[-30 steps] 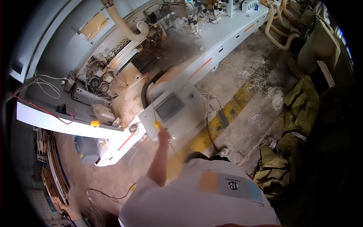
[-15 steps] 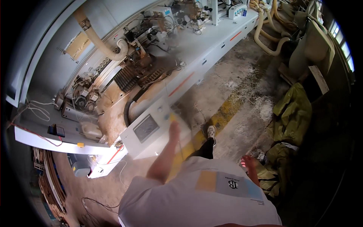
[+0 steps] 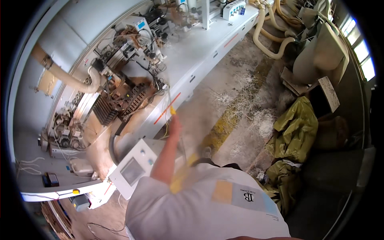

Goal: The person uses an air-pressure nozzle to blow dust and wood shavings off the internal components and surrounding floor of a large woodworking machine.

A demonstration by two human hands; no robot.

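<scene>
My left hand [image 3: 175,126] is stretched forward over the edge of the long white machine, its fingers closed round a yellow air blow gun [image 3: 172,110]. A thin tube points up from the gun toward the machine bed [image 3: 186,60], and a thin yellow line hangs beside my wrist. Below my forearm stands a white control panel [image 3: 116,176] with a grey screen [image 3: 132,171]. Brown dust coats the dark slatted track [image 3: 105,110] and the metal units left of my hand. My right hand is out of view.
A ribbed beige hose [image 3: 68,78] bends over the machine. White shavings [image 3: 244,114] litter the floor across a yellow stripe [image 3: 219,134]. Olive sacking [image 3: 296,130] and boards [image 3: 329,94] lie at the right, with beige hoses [image 3: 276,54] beyond. Dark cables [image 3: 105,227] trail at lower left.
My view has shifted, so the machine sits further left. My left hand has moved up from above the control panel to the machine's edge. My right hand has gone out of view.
</scene>
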